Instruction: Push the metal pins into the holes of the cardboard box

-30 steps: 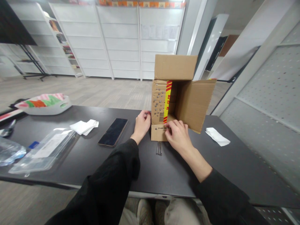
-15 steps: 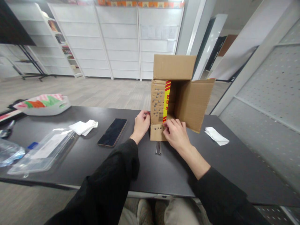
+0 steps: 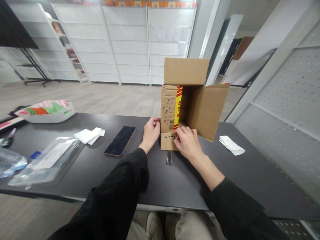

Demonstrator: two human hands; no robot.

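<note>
An open cardboard box (image 3: 168, 110) lies on its side facing me, with several round nail heads dotted over its left flap and a yellow-red tape strip (image 3: 178, 106) along that flap's edge. The lower flap (image 3: 168, 144) has a row of small dark holes. My left hand (image 3: 151, 132) is curled against the box's left side, a bit of red showing at its fingertips. My right hand (image 3: 188, 141) rests over the lower flap, thumb and fingers pinched together near the holes; what they hold is hidden. Several long nails (image 3: 169, 158) lie just in front of the flap.
On the dark table (image 3: 170, 186), a phone (image 3: 120, 140), folded tissues (image 3: 90, 135) and a clear plastic case (image 3: 52, 161) lie to the left. A white basket (image 3: 50, 116) and a plastic bottle (image 3: 11, 162) are farther left. Another tissue (image 3: 231, 145) lies right.
Almost nothing differs. Both hands keep their places at the box, and the nails lie where they were.
</note>
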